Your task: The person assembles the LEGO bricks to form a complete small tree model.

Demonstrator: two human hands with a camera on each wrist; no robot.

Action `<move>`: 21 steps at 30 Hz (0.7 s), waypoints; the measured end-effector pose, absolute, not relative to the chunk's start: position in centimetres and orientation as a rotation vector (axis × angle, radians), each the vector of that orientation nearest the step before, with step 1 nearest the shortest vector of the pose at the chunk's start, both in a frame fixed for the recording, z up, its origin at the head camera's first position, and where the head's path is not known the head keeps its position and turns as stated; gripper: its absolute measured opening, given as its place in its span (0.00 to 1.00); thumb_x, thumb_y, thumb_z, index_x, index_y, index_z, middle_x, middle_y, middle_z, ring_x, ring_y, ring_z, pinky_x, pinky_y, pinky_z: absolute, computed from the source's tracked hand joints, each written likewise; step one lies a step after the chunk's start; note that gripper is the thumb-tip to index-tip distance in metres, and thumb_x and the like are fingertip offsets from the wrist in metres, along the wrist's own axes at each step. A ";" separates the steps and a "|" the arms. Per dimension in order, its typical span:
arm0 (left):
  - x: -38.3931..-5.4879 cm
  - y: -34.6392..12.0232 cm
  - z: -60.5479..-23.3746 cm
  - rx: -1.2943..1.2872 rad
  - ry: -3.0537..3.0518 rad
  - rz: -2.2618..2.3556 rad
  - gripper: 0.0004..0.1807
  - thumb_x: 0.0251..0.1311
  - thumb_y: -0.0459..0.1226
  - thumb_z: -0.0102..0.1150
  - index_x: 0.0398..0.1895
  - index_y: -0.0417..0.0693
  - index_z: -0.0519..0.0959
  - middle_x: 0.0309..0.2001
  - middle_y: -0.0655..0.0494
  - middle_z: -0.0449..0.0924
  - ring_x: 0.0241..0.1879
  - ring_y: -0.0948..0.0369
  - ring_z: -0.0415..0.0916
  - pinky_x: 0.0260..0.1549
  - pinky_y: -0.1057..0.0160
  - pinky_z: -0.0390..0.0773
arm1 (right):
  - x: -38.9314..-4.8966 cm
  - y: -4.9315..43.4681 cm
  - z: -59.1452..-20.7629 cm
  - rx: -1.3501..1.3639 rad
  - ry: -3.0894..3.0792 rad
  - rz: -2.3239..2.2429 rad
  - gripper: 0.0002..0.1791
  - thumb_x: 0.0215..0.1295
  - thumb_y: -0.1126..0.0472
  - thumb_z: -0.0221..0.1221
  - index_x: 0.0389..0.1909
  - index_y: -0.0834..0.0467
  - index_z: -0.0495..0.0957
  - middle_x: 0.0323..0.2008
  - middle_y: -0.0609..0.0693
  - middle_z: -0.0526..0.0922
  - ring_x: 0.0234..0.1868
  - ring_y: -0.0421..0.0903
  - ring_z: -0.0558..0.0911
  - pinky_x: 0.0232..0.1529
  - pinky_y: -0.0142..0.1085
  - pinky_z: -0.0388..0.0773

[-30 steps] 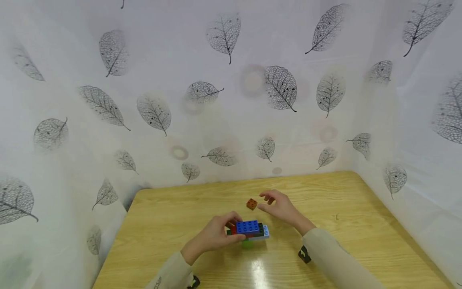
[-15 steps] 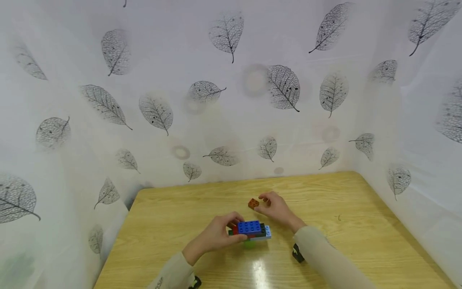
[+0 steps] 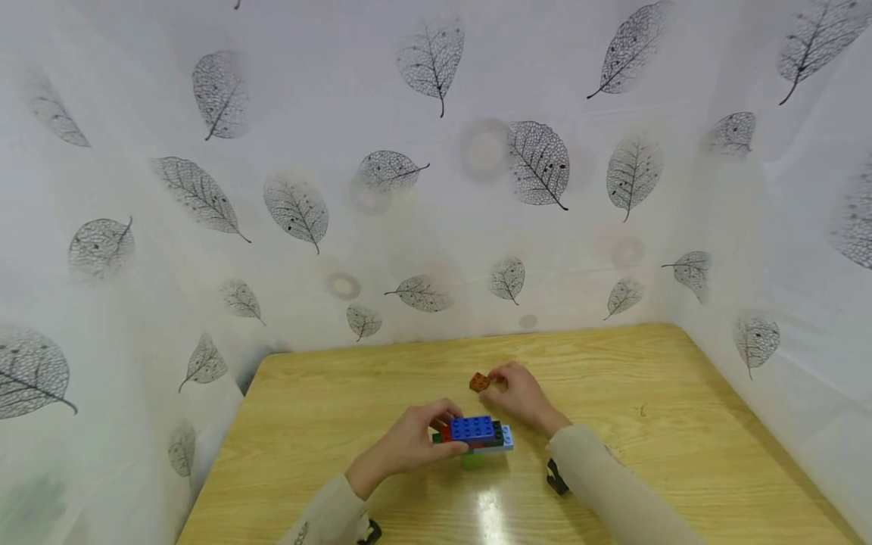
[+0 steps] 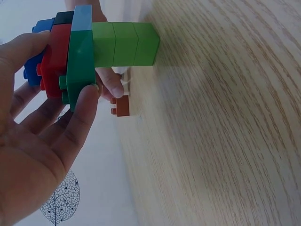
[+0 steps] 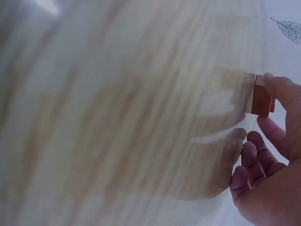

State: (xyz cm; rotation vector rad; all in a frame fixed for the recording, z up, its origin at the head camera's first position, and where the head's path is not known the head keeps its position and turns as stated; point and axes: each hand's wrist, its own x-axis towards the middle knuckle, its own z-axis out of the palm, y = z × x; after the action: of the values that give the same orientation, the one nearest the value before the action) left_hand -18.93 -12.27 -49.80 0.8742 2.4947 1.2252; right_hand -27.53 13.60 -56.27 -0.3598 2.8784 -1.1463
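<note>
My left hand (image 3: 409,440) grips a stack of toy building bricks. On top is a blue brick (image 3: 471,429), above a red brick (image 4: 57,61) and a black brick (image 4: 64,18). Beneath these lie a dark green brick (image 4: 81,63) and a light blue brick (image 4: 83,16), with a column of light green bricks (image 4: 124,44) at the bottom, standing on the table. Farther back, my right hand (image 3: 521,395) pinches a small orange-brown brick (image 5: 261,98) between thumb and index finger. That brick rests on the table, studs up; its far side is partly hidden in the left wrist view.
The wood-grain table (image 3: 327,393) has a patterned curtain (image 3: 436,227) behind it and on both sides. Dark straps show at both wrists, near the sleeves.
My right hand has moved slightly left and its fingers have closed around the orange-brown brick. The left hand keeps its grip on the stack; the whole head view has shifted a little.
</note>
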 end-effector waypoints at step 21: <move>-18.9 -12.3 -49.9 0.900 2.499 1.224 0.18 0.67 0.49 0.70 0.54 0.56 0.79 0.47 0.57 0.88 0.46 0.66 0.83 0.51 0.60 0.84 | -26.5 13.6 -52.4 -0.539 2.825 -1.264 0.21 0.62 0.54 0.71 0.53 0.60 0.84 0.49 0.58 0.84 0.48 0.51 0.80 0.49 0.45 0.79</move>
State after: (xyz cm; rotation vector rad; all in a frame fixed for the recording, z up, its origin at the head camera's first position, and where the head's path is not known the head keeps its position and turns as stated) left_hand -18.87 -12.28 -49.87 0.8998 2.4988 1.2239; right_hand -26.46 13.55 -52.44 -0.5386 2.8249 -1.2641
